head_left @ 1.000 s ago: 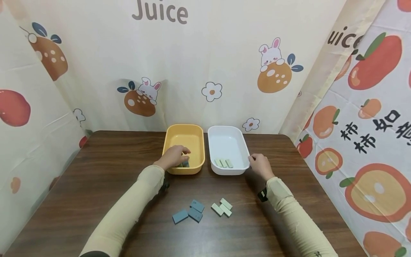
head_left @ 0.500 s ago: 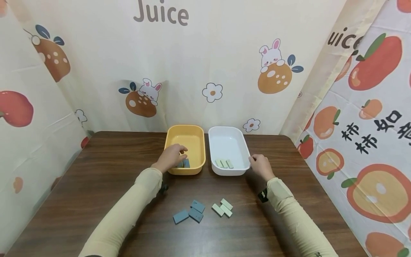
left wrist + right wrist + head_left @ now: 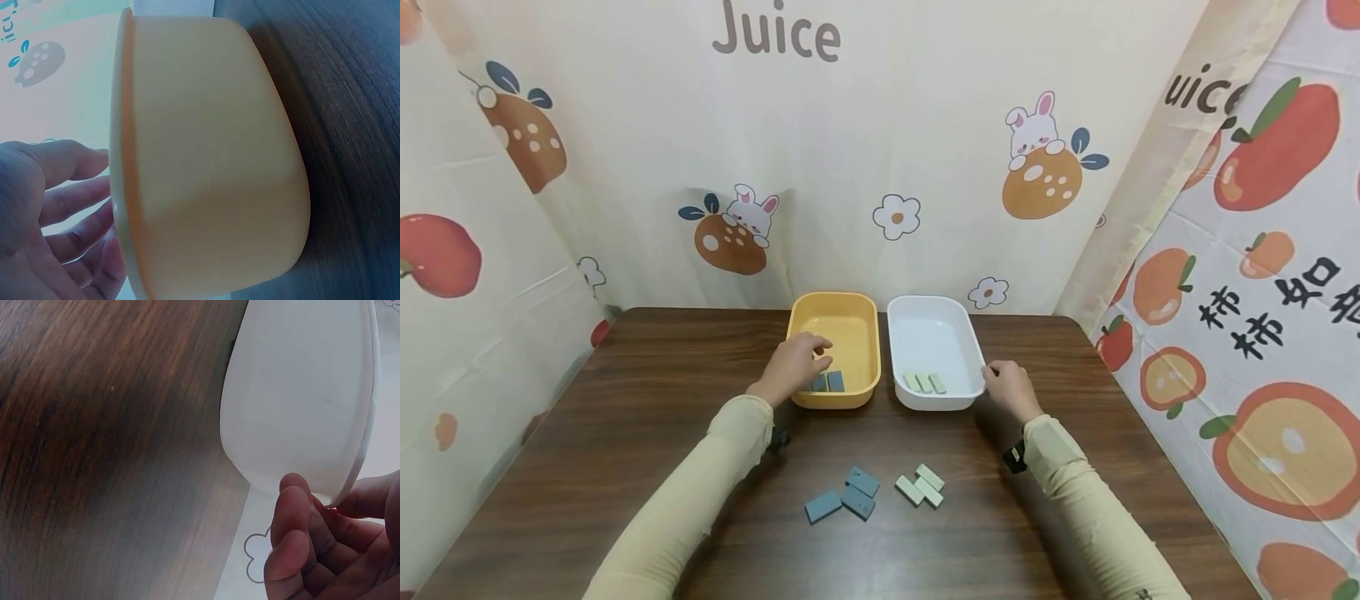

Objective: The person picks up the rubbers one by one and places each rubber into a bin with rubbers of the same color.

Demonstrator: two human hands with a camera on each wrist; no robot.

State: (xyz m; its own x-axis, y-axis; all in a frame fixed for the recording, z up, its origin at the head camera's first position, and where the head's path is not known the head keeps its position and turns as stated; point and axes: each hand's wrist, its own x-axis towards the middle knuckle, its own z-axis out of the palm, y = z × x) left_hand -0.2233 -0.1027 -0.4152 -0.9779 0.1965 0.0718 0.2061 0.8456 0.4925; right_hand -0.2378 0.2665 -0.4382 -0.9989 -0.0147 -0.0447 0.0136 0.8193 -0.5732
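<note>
Near six o'clock inside the yellow, round-cornered tray [image 3: 846, 333], at least two flat blue rectangular blocks [image 3: 836, 382] are lying, and three small pale-green rectangular blocks [image 3: 924, 382] are resting likewise in the white, round-cornered tray [image 3: 928, 337]. Placing seems roughly half done: three loose blue blocks [image 3: 857, 502] and three loose green blocks [image 3: 928, 492] are lying farther toward six o'clock on the dark wood-grain table [image 3: 992, 508]. The left hand [image 3: 793, 364], fingers apart and seemingly empty, is hovering at the yellow tray's eight o'clock; the right hand [image 3: 1009, 389] is pinching the white rim at four.
</note>
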